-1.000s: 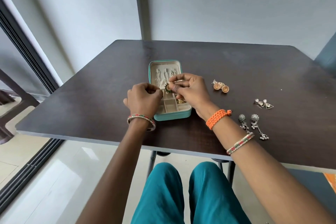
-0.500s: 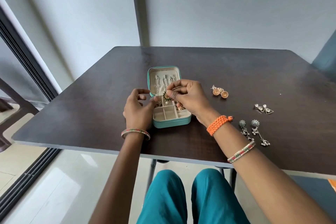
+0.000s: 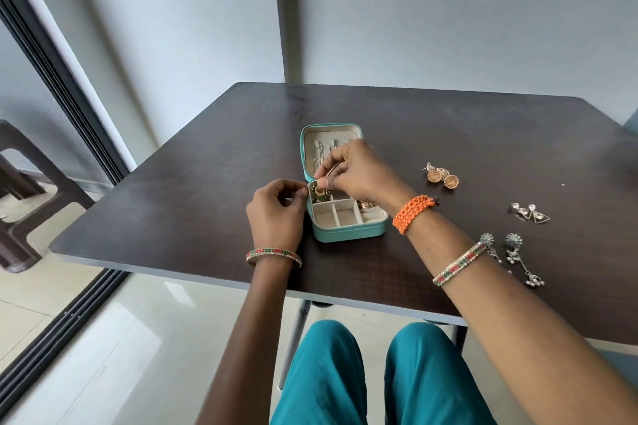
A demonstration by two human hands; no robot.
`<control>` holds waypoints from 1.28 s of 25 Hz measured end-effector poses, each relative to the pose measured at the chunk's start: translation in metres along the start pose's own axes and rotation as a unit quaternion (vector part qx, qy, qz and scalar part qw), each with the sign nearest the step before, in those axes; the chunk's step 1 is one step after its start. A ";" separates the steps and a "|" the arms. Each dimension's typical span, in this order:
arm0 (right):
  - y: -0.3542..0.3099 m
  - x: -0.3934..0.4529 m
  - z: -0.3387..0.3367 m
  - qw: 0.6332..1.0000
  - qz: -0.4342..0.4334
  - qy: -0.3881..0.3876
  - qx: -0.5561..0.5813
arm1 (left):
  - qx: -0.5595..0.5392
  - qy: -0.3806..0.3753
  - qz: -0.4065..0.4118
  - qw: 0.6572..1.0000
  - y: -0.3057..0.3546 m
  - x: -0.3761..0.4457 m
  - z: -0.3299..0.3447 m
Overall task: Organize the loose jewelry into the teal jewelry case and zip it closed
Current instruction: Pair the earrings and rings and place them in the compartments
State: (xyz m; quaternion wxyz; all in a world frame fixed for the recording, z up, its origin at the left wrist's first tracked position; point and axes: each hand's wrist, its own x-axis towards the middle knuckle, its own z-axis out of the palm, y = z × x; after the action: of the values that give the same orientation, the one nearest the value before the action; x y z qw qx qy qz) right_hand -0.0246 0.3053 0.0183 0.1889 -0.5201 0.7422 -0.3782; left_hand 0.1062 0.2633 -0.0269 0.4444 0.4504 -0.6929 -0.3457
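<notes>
Open teal case [image 3: 348, 231] on table [image 3: 179, 210], right hand [image 3: 359, 172] pinching green-gold earring [image 3: 318, 192] over its back-left compartment, left hand [image 3: 276, 210] fingers curled at case's left edge, grip unclear, gold earrings [image 3: 442, 177] right of case.

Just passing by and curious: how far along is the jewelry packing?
Partly done. The open case already holds some pieces. The right hand pinches a green-and-gold earring over a compartment; the left hand rests against the case's side. Three pairs remain on the table: gold, triangle, silver. Zipping comes last.
</notes>
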 end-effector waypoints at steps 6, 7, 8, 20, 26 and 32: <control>-0.004 -0.007 0.003 0.998 -0.014 0.023 -0.062 | 0.002 -0.003 0.001 1.000 0.001 0.000 0.001; -0.003 -0.007 0.004 0.998 -0.015 0.030 -0.060 | 0.002 -0.003 0.001 1.000 0.001 0.000 0.001; -0.003 -0.007 0.005 0.998 -0.016 0.032 -0.058 | 0.001 -0.003 0.000 1.000 0.001 0.000 0.001; 0.016 -0.013 -0.015 0.986 -0.004 0.161 -0.047 | -0.002 -0.003 -0.011 1.000 0.001 0.000 0.000; 0.033 -0.026 -0.012 0.988 0.048 0.132 -0.065 | 0.003 -0.011 -0.018 1.000 0.006 -0.003 -0.002; 0.037 -0.052 -0.022 0.988 0.058 0.136 -0.054 | 0.009 -0.067 -0.015 0.998 0.010 -0.015 -0.007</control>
State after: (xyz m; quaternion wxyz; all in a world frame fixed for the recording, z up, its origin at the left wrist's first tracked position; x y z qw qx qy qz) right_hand -0.0425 0.3672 -0.0017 0.0796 -0.4291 0.8093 -0.3932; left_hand 0.1127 0.2798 -0.0202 0.3874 0.4409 -0.7173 -0.3756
